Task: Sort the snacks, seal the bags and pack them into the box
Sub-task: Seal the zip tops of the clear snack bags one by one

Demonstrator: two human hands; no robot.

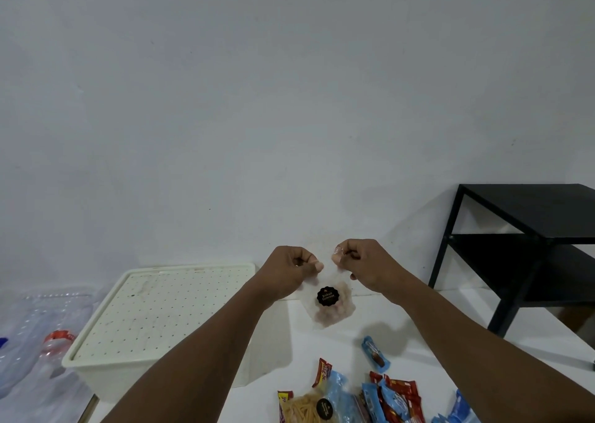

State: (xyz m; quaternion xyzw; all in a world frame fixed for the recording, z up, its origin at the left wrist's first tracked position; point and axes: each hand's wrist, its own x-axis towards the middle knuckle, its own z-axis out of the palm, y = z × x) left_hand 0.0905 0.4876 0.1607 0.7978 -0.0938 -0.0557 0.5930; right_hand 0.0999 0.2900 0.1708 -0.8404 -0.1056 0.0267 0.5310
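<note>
The clear biscuit bag [330, 305] hung above the desk [418, 342], its top edge pinched by the left hand [291, 269] and the right hand [360, 263]. Sealing well likely meant sliding both pinches evenly along the mouth, with the biscuits settled low, before turning to the lidded box [154, 319] just left

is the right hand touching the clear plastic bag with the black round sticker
Touching. The head view shows the right hand pinching the top edge of the clear plastic bag, as does the left hand.
</note>
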